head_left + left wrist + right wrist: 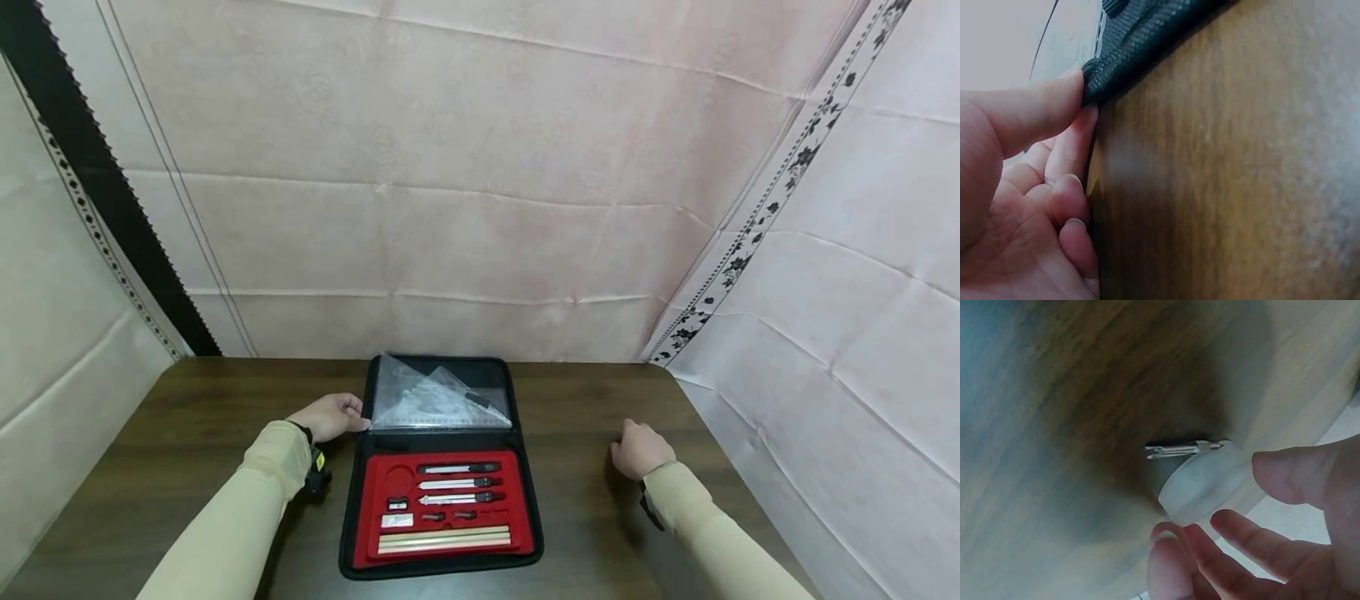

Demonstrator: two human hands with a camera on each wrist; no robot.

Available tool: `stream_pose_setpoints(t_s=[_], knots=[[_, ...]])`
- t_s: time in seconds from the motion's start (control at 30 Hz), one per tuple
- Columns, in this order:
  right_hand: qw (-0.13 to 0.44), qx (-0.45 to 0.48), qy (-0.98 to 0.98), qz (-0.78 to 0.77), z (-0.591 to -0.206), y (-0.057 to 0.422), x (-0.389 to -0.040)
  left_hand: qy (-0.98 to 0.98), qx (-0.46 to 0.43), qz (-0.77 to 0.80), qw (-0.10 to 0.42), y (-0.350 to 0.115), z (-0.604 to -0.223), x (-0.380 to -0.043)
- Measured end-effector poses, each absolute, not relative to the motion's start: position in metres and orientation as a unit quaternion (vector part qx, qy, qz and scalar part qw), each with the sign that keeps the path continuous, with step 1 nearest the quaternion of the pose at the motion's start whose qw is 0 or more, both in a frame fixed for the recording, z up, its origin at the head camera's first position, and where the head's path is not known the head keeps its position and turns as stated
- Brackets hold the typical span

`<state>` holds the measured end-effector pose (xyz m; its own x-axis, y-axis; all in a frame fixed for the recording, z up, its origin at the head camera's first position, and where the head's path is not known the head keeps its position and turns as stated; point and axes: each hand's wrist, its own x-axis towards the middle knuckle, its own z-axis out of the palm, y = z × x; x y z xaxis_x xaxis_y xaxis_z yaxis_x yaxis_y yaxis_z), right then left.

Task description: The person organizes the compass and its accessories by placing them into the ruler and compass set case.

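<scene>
A black drawing-instrument case (528, 500) lies unfolded on the table, and its lid carries transparent set squares (420, 404) in a clear pocket. My left hand (330, 417) pinches the lid's left edge between thumb and index finger; the left wrist view shows the textured black corner (1129, 56) between them. To the right of the case, my right hand (642, 450) is low over the table. Its loosely bent fingers (1235, 547) and separate thumb are beside a pale, round-edged piece (1204, 487) and a small metal compass (1182, 450). Whether the fingertips touch the piece is unclear.
The case's red tray (442, 546) holds pencils (442, 540), an eraser (397, 520), a sharpener (397, 503) and several instruments with black ends (459, 483). Light cloth (465, 250) hangs behind the brown table (581, 542) and at both sides.
</scene>
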<state>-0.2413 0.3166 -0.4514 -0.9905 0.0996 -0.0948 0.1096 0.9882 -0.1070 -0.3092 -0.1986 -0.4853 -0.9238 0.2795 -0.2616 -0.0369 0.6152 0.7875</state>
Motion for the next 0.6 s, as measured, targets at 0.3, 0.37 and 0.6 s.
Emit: stream_pose_setpoints(t_s=[0.3,0.37,0.6], knots=[[0.045,0.051,0.996,-0.059,-0.4519,0.3172,-0.2432,0.879,0.076,0.432,0.185,-0.1977,-0.4797,-0.3064],[0.048,0.049,0.996,-0.058,-0.4529,0.3169,-0.2428,0.879,0.073,0.433,0.186,-0.1979,-0.4800,-0.3055],[0.031,0.043,0.997,-0.054,-0.4560,0.3194,-0.2433,0.883,0.077,0.427,0.181,-0.1985,-0.4826,-0.3070]])
